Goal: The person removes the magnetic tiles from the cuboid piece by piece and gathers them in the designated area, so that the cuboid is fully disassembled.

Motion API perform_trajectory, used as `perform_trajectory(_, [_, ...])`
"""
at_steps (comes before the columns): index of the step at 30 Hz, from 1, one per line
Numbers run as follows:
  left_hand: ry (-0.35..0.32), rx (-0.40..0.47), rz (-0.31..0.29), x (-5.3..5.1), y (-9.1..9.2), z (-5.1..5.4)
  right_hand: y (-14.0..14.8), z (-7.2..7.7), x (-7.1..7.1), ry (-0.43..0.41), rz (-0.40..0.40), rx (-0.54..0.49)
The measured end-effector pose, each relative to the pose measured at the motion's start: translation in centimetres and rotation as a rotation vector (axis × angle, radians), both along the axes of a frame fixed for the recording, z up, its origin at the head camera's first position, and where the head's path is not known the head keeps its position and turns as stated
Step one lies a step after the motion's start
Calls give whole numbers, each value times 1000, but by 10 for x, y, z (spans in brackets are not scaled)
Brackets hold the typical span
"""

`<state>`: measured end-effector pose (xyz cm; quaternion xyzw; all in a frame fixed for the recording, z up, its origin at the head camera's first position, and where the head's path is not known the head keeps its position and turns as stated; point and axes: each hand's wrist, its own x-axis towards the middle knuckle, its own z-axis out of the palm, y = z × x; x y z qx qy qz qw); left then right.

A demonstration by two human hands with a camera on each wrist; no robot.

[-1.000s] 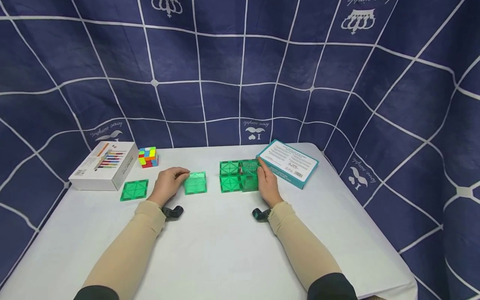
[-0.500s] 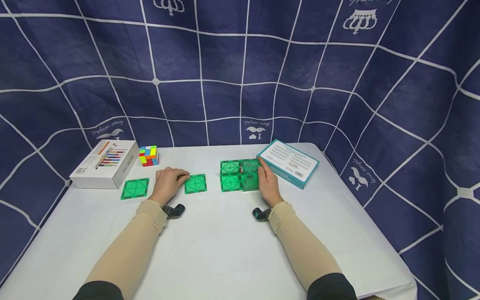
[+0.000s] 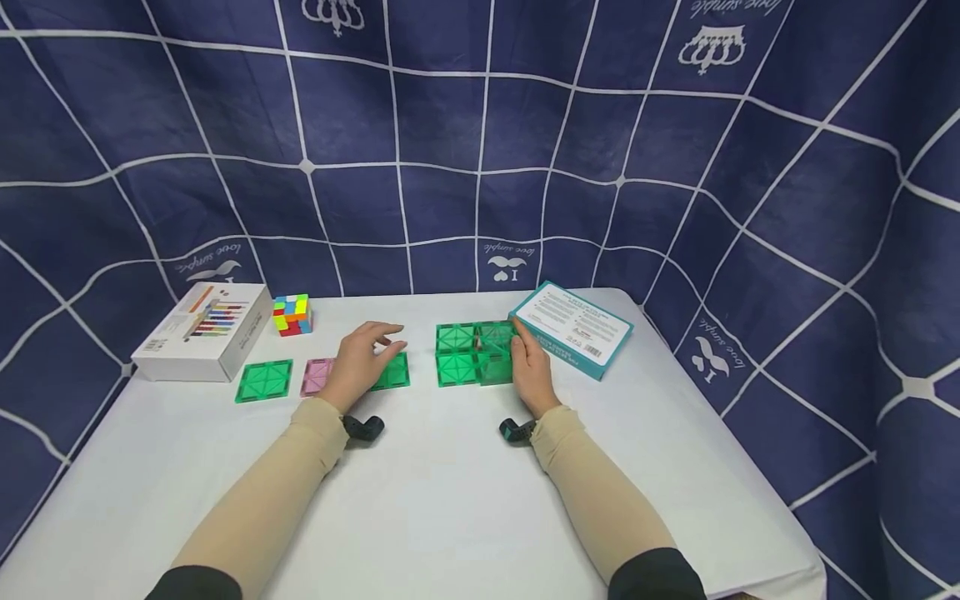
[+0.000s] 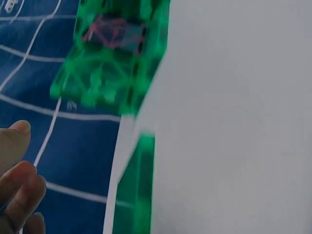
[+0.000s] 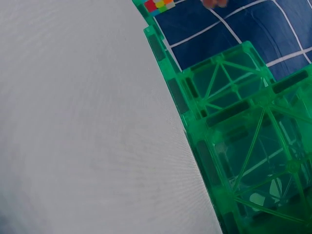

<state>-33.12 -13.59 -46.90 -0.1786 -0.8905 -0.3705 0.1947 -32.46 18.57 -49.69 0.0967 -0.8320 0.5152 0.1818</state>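
Green tile block [image 3: 467, 357] is standing mid-frame | right grip [image 3: 534, 377] is touching its right side, clasping or merely pressing, cannot tell | left grip [image 3: 356, 367] is hanging released by a flat green tile [image 3: 393, 372] left of centre | likely calling for light edge-pinching, steady bracing

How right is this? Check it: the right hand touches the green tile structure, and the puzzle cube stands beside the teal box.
Wrong box: the head view shows the puzzle cube beside the white box, not the teal box. The right hand does touch the green tile structure.
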Motion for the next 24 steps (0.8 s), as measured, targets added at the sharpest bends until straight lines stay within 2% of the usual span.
perform_trajectory(4, [-21, 26, -65, -4, 28, 6, -1, 0, 1, -10, 4, 4])
perform_trajectory(9, [-76, 61, -87, -12, 53, 5, 0, 1, 2, -17, 4, 8])
perform_trajectory(13, [-92, 89, -68, -18, 64, 3, 0, 0, 1, -17, 8, 18])
perform_trajectory(19, [-43, 93, -4, -26, 71, -1, 0, -1, 1, -9, 18, 16])
perform_trajectory(24, [-20, 121, -7, -28, 74, -1, 1, -2, 0, 3, 16, 15])
